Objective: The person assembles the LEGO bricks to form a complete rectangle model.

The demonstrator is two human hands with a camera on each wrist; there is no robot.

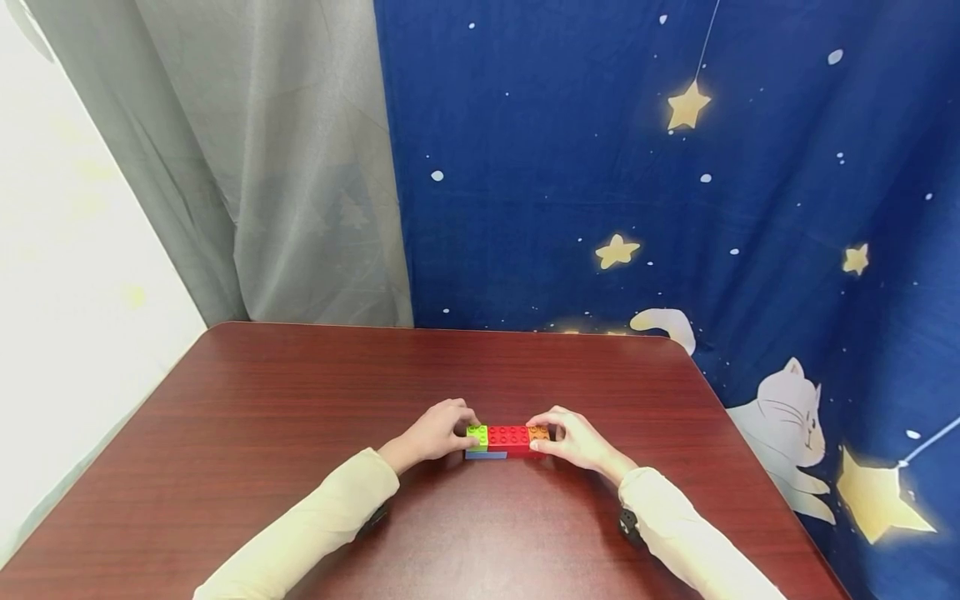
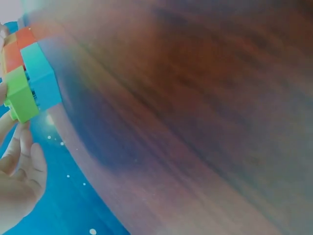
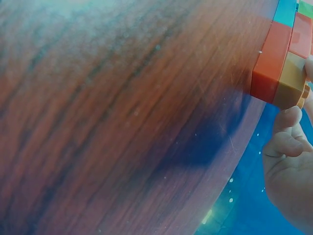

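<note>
A two-layer row of toy building bricks lies between the hands on the table. On top are a lime green brick [image 1: 477, 438], a red brick [image 1: 508, 437] and an orange brick [image 1: 537, 433]. Below them sit a blue brick [image 2: 41, 76] and another red brick [image 3: 268, 63]. My left hand [image 1: 438, 430] pinches the lime green brick at the left end. In the left wrist view, studs show in a narrow gap between green and blue. At the right end, my right hand [image 1: 583, 442] pinches the orange brick between thumb and fingers.
The dark red-brown wooden table [image 1: 322, 375] stretches out around the bricks. Behind it hangs a blue curtain [image 1: 525, 167] with stars and a white cat, beside a grey curtain [image 1: 315, 167]. A dark wrist device [image 1: 628, 523] shows under the right sleeve.
</note>
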